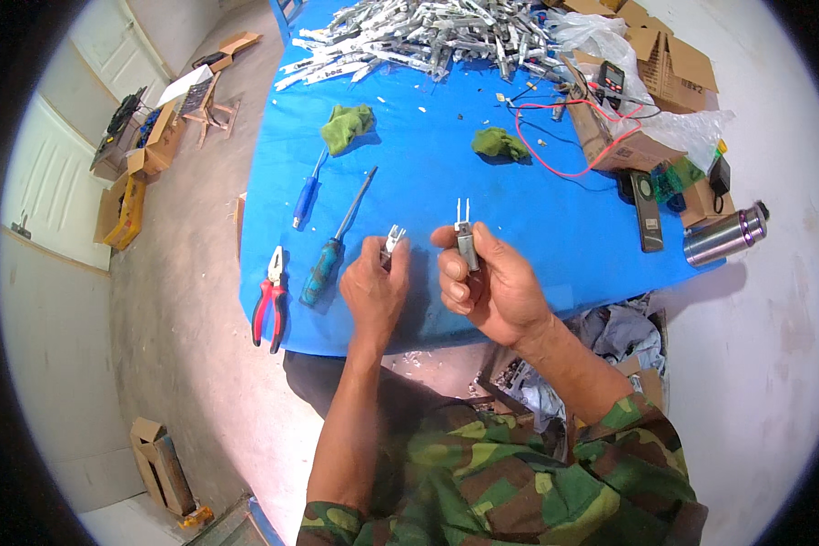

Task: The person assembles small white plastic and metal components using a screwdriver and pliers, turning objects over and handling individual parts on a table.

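My right hand [500, 287] is closed around a slim grey part [467, 246] with two thin metal prongs pointing up from its end. To its left, my left hand [376, 296] pinches a small whitish part with a forked tip [394, 237]; the fingers hide most of it. The two hands are apart, both above the near side of the blue table [419, 182]. Left of my left hand lie a screwdriver with a teal and dark handle [322, 271], a smaller blue-handled screwdriver [306, 202] and red-handled pliers [270, 309].
A large heap of slim grey-white parts [446, 36] covers the far edge. Two green cloths [347, 129] lie midway. On the right are red test leads [555, 173], a cardboard box [610, 136], a dark flat device [647, 211] and a steel flask [726, 235].
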A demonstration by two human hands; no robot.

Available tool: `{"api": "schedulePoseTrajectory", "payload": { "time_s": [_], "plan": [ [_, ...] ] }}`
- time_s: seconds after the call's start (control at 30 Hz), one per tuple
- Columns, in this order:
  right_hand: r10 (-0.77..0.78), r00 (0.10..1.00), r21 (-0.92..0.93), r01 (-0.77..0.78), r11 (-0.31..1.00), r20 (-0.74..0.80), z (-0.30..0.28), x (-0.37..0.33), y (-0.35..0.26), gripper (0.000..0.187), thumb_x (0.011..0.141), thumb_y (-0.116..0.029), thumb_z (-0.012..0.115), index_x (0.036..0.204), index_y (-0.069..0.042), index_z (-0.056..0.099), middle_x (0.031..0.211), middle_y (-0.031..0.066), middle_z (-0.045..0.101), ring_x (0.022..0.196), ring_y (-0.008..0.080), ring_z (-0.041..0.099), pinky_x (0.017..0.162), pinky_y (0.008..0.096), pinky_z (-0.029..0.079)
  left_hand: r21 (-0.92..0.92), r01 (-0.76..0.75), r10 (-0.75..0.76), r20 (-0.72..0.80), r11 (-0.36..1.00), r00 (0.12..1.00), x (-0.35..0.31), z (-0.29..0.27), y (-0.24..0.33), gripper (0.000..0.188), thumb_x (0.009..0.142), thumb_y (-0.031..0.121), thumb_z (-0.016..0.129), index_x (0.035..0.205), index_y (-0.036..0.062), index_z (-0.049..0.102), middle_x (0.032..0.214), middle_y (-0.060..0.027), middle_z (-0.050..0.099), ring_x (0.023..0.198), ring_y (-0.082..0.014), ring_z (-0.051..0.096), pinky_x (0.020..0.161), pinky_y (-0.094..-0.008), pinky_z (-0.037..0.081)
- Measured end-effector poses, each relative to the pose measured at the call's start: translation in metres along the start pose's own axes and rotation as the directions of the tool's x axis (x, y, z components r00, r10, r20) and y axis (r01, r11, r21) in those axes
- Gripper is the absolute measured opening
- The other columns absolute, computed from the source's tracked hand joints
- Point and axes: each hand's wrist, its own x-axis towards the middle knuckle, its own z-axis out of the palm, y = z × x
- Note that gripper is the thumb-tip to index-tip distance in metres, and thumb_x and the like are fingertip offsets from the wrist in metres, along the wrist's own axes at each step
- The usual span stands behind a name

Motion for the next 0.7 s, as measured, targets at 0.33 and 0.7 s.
{"api": "schedulePoseTrajectory", "payload": {
  "time_s": [0.33, 0.7],
  "plan": [
    [0.009, 0.995, -0.009, -0.010, 1.000, -0.095, 0.020, -0.032, 0.012, 0.051, 0.116, -0.044, 0.039, 0.132, -0.001, 0.061, 0.088, 0.0034, 0.064, 0.071, 0.0148, 0.058, 0.061, 0.0301, 0.045, -0.019, 0.003, -0.003, 0.007, 1.000, 1.000, 0.000, 0.004, -0.002, 0.028, 0.096, 0.031, 0.076, 0.092, 0.0045, 0.067, 0.070, -0.0155, 0.070, 0.062, -0.0383, 0.069, 0.056, -0.0491, 0.050],
    [0.034, 0.992, 0.006, -0.034, 0.999, -0.122, 0.023, -0.042, 0.016, 0.052, 0.116, -0.044, 0.040, 0.132, -0.001, 0.063, 0.086, 0.0048, 0.067, 0.069, 0.0151, 0.059, 0.061, 0.0293, 0.045, -0.003, -0.007, 0.007, -0.005, 1.000, 1.000, -0.001, 0.005, -0.003, 0.028, 0.096, 0.032, 0.076, 0.092, 0.0059, 0.066, 0.069, -0.0155, 0.069, 0.062, -0.0390, 0.069, 0.056, -0.0491, 0.050]
  ]
}}
